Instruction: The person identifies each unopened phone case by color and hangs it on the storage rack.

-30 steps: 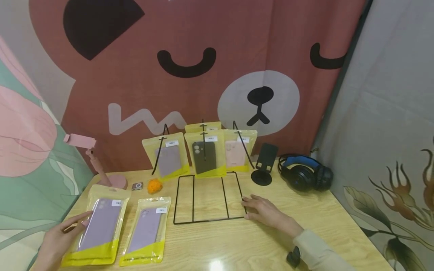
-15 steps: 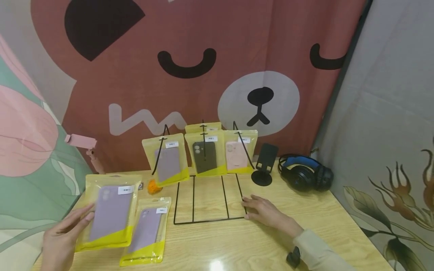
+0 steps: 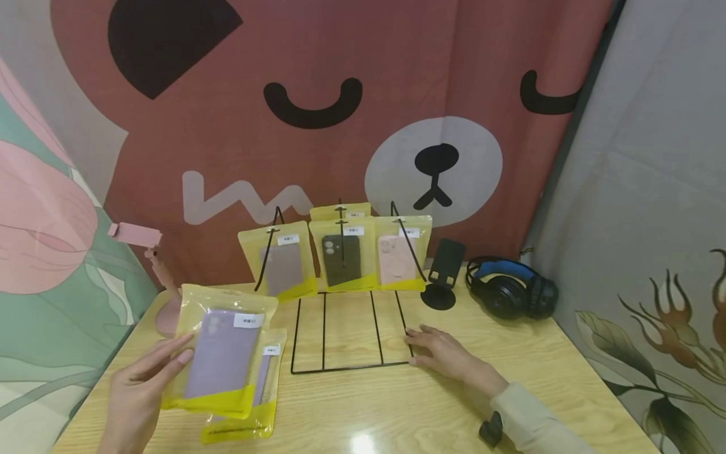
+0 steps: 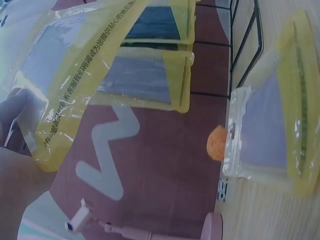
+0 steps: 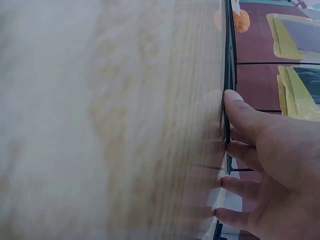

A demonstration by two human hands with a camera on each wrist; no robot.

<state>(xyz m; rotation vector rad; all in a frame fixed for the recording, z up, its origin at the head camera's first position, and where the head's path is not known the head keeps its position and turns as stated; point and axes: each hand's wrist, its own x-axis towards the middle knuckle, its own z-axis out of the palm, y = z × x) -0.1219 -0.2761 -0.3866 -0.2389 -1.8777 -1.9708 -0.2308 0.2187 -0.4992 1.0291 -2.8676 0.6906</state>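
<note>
My left hand (image 3: 144, 388) pinches the left edge of a yellow-and-clear pouch (image 3: 224, 356) with a lilac phone case inside, raised over the table. Partly behind it in the head view, a second pouch (image 3: 244, 432) with a lilac case lies on the wood. A black wire rack (image 3: 351, 367) stands ahead, with pouches of phone cases hanging from its hooks: a lilac one (image 3: 283, 268), a dark one (image 3: 342, 258) and a pink one (image 3: 396, 258). My right hand (image 3: 448, 356) rests on the table, its fingertips touching the right side of the rack's base, as the right wrist view also shows.
Right of the rack are a black phone stand (image 3: 446, 265) and black-and-blue headphones (image 3: 510, 293). A pink stand (image 3: 164, 271) stands at the back left. The left wrist view shows an orange lump (image 4: 216, 142) near the lying pouch. A printed curtain (image 3: 227, 151) hangs behind the table.
My left hand has lifted its pouch off the table and carried it to the right, so it now covers much of the second pouch. My right hand has stayed at the rack.
</note>
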